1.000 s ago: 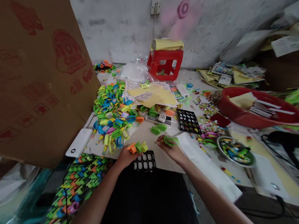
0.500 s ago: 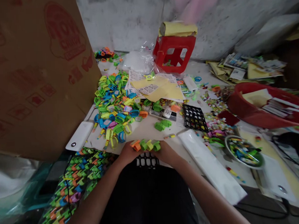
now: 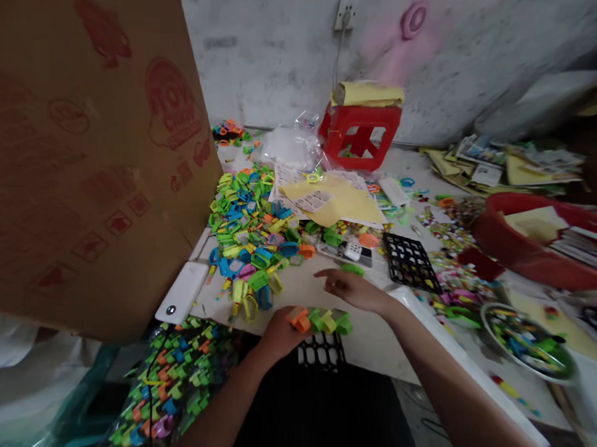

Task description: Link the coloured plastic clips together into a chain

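Note:
My left hand (image 3: 279, 332) is closed on the left edge of a black grid tray (image 3: 321, 353) at the table's front edge, above my lap. Orange, green and yellow plastic toy watches (image 3: 328, 320) stand in a row along the tray's far end. Over the table just beyond it is my right hand (image 3: 350, 289), index finger stretched to the left and the other fingers loosely bent, with nothing visible in it. A green toy watch (image 3: 351, 269) lies right behind that hand, partly hidden. To the left spreads a heap of mixed toy watches (image 3: 251, 226).
A tall cardboard box (image 3: 95, 167) walls off the left side. Yellow and printed sheets (image 3: 342, 198) lie mid-table. Rightward are another black grid tray (image 3: 410, 261), a long white packet (image 3: 465, 355), a bowl of small parts (image 3: 527, 341) and a red basin (image 3: 535, 258). A red stool (image 3: 361, 137) stands behind.
My right hand has let go of the tray and moved up over the table to the loose green toy watches. My left hand still holds the tray. The view has shifted.

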A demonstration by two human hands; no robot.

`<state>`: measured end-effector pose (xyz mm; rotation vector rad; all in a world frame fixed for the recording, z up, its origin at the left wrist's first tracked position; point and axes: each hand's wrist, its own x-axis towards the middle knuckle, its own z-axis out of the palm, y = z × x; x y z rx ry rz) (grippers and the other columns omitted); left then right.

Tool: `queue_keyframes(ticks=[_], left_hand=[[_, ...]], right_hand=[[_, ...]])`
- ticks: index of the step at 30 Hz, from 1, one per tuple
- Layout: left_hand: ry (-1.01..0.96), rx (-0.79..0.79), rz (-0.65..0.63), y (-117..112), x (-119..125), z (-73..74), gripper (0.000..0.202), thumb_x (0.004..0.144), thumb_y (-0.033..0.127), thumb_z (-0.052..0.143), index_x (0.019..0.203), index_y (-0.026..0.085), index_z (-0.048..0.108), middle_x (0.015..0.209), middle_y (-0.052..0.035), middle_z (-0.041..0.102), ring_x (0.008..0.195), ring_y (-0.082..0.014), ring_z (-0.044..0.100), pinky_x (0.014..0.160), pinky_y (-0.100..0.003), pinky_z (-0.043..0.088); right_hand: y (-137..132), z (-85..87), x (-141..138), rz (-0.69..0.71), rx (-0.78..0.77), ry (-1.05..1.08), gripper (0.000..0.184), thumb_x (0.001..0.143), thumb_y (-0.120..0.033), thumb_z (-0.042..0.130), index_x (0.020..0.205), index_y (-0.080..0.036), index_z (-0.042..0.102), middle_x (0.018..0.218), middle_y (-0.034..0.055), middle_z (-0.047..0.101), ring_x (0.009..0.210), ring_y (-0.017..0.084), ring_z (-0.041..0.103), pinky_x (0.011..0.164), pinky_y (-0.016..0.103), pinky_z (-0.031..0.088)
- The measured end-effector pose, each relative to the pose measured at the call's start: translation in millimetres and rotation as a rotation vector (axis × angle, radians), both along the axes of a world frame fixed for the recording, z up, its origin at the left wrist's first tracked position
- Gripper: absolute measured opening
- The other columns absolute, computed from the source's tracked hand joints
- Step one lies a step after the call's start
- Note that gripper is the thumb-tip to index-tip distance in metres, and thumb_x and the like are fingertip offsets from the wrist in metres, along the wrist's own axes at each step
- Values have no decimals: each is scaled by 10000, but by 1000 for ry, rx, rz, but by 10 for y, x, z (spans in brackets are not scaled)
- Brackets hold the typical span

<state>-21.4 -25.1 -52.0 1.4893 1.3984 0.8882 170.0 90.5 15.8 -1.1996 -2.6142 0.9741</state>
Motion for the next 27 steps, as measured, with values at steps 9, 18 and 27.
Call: queue_keyframes(ticks=[9, 18, 27], left_hand=[[-31, -12, 20, -20, -37, -21, 176, 668, 269, 747, 739, 152, 635, 724, 7, 652, 677, -144, 563, 649, -238, 443], [-295, -17, 69, -46, -24, -100, 327, 644, 364, 788, 851, 137, 675, 823, -23, 698, 747, -159, 599, 714, -262, 486], [-322, -55, 94, -26, -5, -20, 418, 586, 390, 823, 890, 141, 678, 866, -39, 716, 823, -195, 634, 781, -299, 504]], right_hand=[[209, -108, -1039, 108, 321, -165, 297, 875, -229, 504, 1129, -171, 646, 1082, 150, 662, 981, 260, 616, 815, 335, 437], [-94, -196, 39, -239, 227, -15, 237, 871, -363, 487, 923, -167, 610, 761, 55, 676, 659, 169, 613, 582, 251, 430], [-820, -519, 282, -389, -221, 476, 280, 803, -500, 522, 776, -222, 549, 599, -25, 573, 562, 144, 553, 547, 254, 449]])
